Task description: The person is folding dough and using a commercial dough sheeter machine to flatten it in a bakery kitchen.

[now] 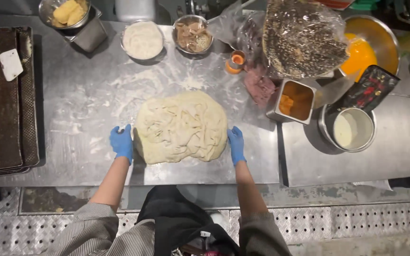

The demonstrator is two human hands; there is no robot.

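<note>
**Both gloved hands flank dough slab on floured worktop**

I see the large pale, wrinkled slab of dough (181,127) lying mid-way on the floured stainless steel worktop (86,95). My left hand (122,142), in a blue glove, sits against the dough's left edge, fingers loosely extended, grip wide, holding nothing. My right hand (236,143), also blue-gloved, touches the right edge, same flat open pose.

Far side, left to right: metal bowl of yellow chunks (67,12), round metal bowl of white flour (142,40), metal bowl of brownish bits (192,34), small orange cup (236,61). Right of that, a clear crinkled plastic bag of dark speckled seeds (302,38) leans over a square metal tin with orange paste (294,100). Behind it a big metal bowl of orange-yellow liquid (371,47). A black glossy pouch with red markings (371,87) rests just above a round metal pot of creamy white liquid (352,129). Print too small to tell.

Far left: stacked dark baking trays (1,104) with a white plastic scraper (10,64) on top.
</note>
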